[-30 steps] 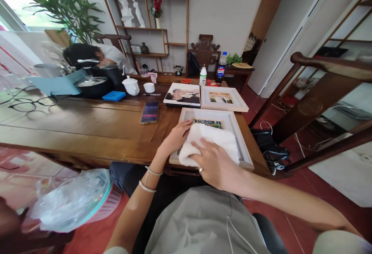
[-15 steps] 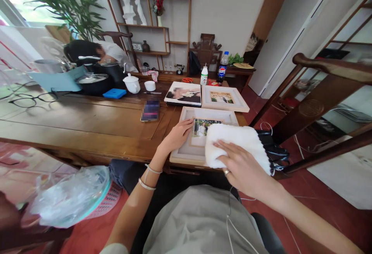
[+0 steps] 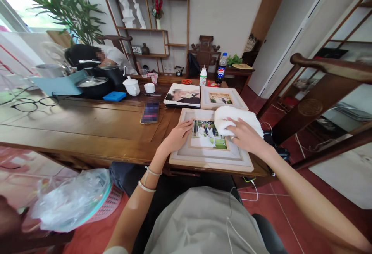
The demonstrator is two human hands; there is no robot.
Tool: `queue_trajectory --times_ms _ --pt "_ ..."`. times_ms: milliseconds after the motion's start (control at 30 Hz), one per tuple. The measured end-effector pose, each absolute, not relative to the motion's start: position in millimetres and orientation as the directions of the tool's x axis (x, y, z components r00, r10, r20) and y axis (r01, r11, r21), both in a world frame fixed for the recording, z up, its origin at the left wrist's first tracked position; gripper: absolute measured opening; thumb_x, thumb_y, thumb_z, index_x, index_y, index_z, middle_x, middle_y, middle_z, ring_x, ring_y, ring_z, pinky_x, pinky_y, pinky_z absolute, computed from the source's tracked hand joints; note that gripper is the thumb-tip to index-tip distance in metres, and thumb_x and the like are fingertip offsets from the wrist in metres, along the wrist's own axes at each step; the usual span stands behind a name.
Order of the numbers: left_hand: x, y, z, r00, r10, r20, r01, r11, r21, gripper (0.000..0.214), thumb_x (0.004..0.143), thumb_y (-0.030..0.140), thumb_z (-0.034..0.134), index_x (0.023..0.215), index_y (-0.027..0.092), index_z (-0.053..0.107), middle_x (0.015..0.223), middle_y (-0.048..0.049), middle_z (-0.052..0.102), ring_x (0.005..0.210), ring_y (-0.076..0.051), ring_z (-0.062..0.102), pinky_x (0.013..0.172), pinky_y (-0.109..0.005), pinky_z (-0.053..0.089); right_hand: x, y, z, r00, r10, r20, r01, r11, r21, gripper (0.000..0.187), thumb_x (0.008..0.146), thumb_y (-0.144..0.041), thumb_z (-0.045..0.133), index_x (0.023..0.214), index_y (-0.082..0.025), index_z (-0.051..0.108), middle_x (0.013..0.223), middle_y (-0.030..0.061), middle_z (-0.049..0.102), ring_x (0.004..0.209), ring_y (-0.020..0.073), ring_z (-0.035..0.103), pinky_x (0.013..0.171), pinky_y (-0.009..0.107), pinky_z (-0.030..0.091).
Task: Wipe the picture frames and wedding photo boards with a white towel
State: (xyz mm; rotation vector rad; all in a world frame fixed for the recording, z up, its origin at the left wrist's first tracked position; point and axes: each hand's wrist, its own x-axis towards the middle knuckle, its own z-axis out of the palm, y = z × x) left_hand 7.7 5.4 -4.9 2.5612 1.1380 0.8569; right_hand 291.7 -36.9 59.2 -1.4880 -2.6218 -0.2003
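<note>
A pale picture frame (image 3: 200,162) with a photo of two people (image 3: 209,135) lies face up at the near edge of the wooden table (image 3: 124,135). My left hand (image 3: 177,134) rests on the frame's left side, fingers stretched flat and touching the photo's edge. My right hand (image 3: 245,133) grips a fluffy white cloth (image 3: 241,116), pressed over the frame's upper right corner and hiding it. Just behind lies a second picture frame (image 3: 236,95), partly covered by the cloth. Left of that one is a photo album or panel (image 3: 182,95).
A phone (image 3: 150,113) lies left of the frame. Farther back stand a white teapot (image 3: 132,86), a cup (image 3: 149,88), a milk bottle (image 3: 203,77) and a cola bottle (image 3: 221,68). A wooden chair (image 3: 310,106) is close on the right. Another person (image 3: 116,54) leans down at the far left.
My right hand has moved the cloth up and away from me, from the frame's lower right to its upper right corner, uncovering most of the photo. My left hand stays put.
</note>
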Motion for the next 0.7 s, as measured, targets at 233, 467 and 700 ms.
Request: queue_trajectory --times_ms 233,467,700 --pt "8.0 4.5 -3.7 0.531 0.737 0.417 0.607 -0.675 0.42 0.041 0.093 0.018 0.033 0.129 0.013 0.053 0.139 -0.0077 0.048 0.132 -0.019 0.04 0.112 -0.04 0.033 282.7 -26.5 57.1 -0.548 0.816 0.187 0.836 0.539 0.098 0.04 0.072 -0.005 0.046 0.107 -0.012 0.064 0.132 0.017 0.054 0.13 0.0297 0.042 0.107 0.055 0.028" --pt "8.7 4.6 -5.7 0.523 0.736 0.43 0.604 -0.676 0.423 0.041 0.093 0.019 0.033 0.128 0.011 0.054 0.138 -0.0083 0.049 0.132 -0.019 0.04 0.112 -0.038 0.032 264.9 -110.6 70.5 -0.56 0.824 0.088 0.829 0.558 0.048 0.041 0.069 -0.004 0.046 0.105 -0.014 0.064 0.137 0.0159 0.049 0.126 0.0302 0.044 0.101 0.046 0.04" --pt "9.3 4.2 -4.0 0.526 0.731 0.434 0.597 -0.681 0.423 0.04 0.093 0.019 0.034 0.127 0.009 0.055 0.138 -0.0096 0.05 0.131 -0.019 0.041 0.112 -0.037 0.032 255.3 -144.4 67.2 -0.519 0.851 0.081 0.854 0.521 0.01 0.043 0.069 -0.006 0.045 0.106 -0.018 0.062 0.133 0.0147 0.052 0.118 0.0296 0.052 0.092 0.043 0.045"
